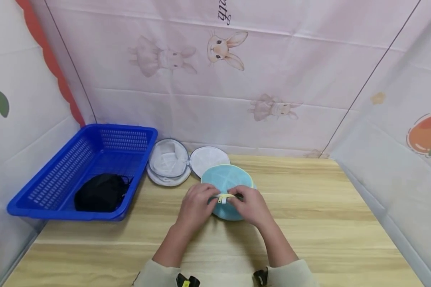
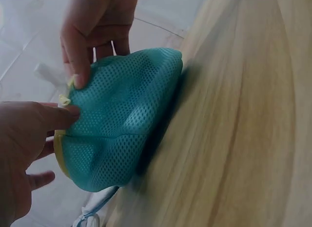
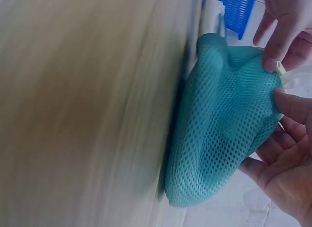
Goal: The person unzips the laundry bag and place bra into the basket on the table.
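Note:
A teal mesh laundry bag (image 1: 227,179) with yellow trim stands puffed out on the wooden table. My left hand (image 1: 197,202) pinches its zipped edge between thumb and fingers. Close beside it, my right hand (image 1: 250,203) pinches the same edge from the other side. Between the two hands shows the zipper's pale pull (image 1: 222,200). In the left wrist view, the bag's mesh side (image 2: 117,110) bulges below the fingertips. From the right wrist, the mesh (image 3: 219,124) looks creased near the top, and the bag's underside touches the table.
Behind the bag and to its left lie round white mesh bags (image 1: 168,159), with a white disc-shaped flap (image 1: 210,157) next to them. A blue plastic basket (image 1: 149,153) at the left holds a black pouch-like item (image 1: 99,193). Printed cloth walls (image 1: 273,79) enclose the table (image 1: 319,223).

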